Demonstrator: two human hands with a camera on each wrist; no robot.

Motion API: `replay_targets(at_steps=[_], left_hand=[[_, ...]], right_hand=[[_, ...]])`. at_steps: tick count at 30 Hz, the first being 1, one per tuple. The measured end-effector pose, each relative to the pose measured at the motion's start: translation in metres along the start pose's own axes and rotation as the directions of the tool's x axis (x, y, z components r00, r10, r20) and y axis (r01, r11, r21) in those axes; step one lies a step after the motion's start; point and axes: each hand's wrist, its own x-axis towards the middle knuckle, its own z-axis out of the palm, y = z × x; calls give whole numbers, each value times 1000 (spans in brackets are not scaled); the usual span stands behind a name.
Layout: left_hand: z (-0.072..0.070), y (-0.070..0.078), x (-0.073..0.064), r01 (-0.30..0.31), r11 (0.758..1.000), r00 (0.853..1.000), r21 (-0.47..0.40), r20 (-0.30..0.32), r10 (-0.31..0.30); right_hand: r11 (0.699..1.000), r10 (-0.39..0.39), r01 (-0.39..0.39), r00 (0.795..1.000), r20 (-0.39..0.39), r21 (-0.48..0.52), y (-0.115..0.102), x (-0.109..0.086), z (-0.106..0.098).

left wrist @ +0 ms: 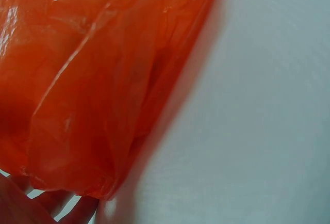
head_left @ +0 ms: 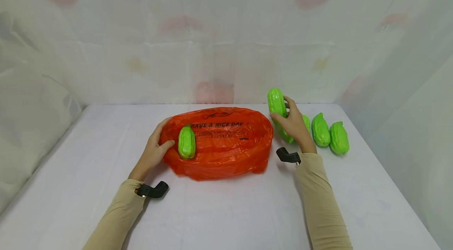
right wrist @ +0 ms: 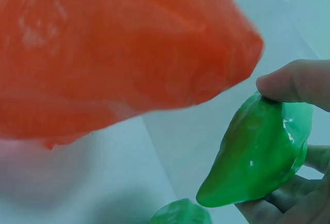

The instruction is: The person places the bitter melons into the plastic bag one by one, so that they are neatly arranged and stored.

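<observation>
A red plastic bag (head_left: 226,147) lies with its mouth spread open, black printing showing on its inner wall. Inside it, toward the left, is a green ridged bitter gourd (head_left: 186,142). My left hand (head_left: 155,149) grips the bag's left rim, thumb on the inner side; the left wrist view shows its fingers under the red plastic (left wrist: 77,131). Just beyond the bag's right rim, my right hand (head_left: 293,122) holds another bitter gourd (head_left: 276,102) raised above the table. The right wrist view shows thumb and fingers around that gourd (right wrist: 258,152), apart from the bag.
Several more bitter gourds lie on the white table (head_left: 226,210) to the right: one below the right hand (head_left: 286,135), one partly hidden behind it, and two farther right (head_left: 321,130). Pale cloth walls (head_left: 226,69) stand behind and at both sides.
</observation>
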Motion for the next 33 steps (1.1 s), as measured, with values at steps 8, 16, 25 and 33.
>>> replay_targets(at_steps=[8,16,25,33], left_hand=[[0,0,0,8,1000,1000,-13,5,-8],[0,-1,0,2,1000,1000,-13,4,-2],[0,-1,0,-9,1000,1000,-15,6,9],[0,-1,1,-8,1000,1000,-3,2,8]], right_hand=[[999,-50,50,999,-3,9,-11,-5,-2],[994,-109,109,994,1,6,-22,-10,-3],[993,-122,121,993,12,13,-35,-15,1],[988,-155,155,988,11,25,-44,-18,7]])
